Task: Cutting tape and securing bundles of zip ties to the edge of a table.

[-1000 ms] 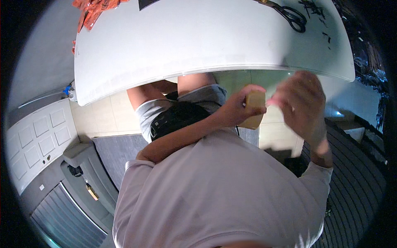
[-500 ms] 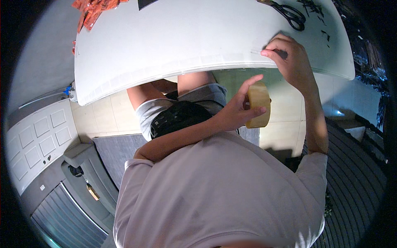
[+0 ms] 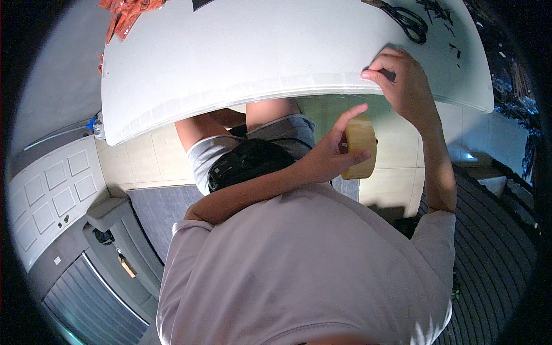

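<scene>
A wide roll of yellowish clear tape is in my left hand, in front of my body just below the table's near edge. The left thumb lies against the roll and the index finger points up past it; the other fingers are mostly hidden. My right hand is at the near edge of the white table, thumb and index finger pinched together low over the top. What lies between those fingertips is too small to make out. A row of clear tape pieces runs along the table's near edge, up to the right fingertips.
Black-handled scissors lie on the table beyond my right hand, with small dark scraps to their right. Orange plastic packets sit at the far left, and a dark piece shows at the far edge. My legs are under the table.
A faint clear strip that showed just left of my right fingertips no longer stands out there. Both hands keep nearly the same place, and the whole view has shifted slightly.
</scene>
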Motion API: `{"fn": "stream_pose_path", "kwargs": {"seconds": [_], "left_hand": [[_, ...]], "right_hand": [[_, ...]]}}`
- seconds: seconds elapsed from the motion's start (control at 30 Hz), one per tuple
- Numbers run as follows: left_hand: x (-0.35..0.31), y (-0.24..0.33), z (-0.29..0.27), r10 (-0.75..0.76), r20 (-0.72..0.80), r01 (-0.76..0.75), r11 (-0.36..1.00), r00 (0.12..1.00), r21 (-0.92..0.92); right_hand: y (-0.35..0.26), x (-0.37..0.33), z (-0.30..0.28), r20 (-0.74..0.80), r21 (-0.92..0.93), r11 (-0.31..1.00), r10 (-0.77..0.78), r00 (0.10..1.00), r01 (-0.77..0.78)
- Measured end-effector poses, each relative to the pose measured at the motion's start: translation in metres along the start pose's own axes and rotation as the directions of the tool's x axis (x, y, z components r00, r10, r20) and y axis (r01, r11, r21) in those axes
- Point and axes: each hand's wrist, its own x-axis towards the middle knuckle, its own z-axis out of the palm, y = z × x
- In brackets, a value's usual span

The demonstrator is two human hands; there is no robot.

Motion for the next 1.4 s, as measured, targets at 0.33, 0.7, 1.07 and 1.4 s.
{"fn": "stream_pose_path", "kwargs": {"seconds": [0.33, 0.7, 1.07, 1.4], "left_hand": [[-0.002, 0.005, 0.004, -0.042, -0.007, 0.042, 0.999, 0.999, -0.016], [-0.001, 0.002, 0.006, -0.022, -0.016, 0.022, 1.0, 1.0, -0.014], [0.001, 0.0, 0.006, -0.016, -0.021, 0.015, 0.999, 1.0, -0.032], [0.004, -0.002, 0.005, -0.003, -0.016, 0.002, 0.999, 1.0, -0.044]], "right_hand": [[-0.001, 0.0, 0.0, -0.004, 0.042, 0.999, 0.007, 1.0, -0.007], [-0.003, -0.001, 0.0, 0.002, 0.024, 0.999, 0.032, 0.999, -0.032], [-0.006, 0.0, 0.003, -0.041, -0.042, 0.999, 0.004, 0.999, -0.005], [-0.006, 0.005, 0.01, -0.094, -0.252, 0.967, -0.054, 0.994, 0.029]]}}
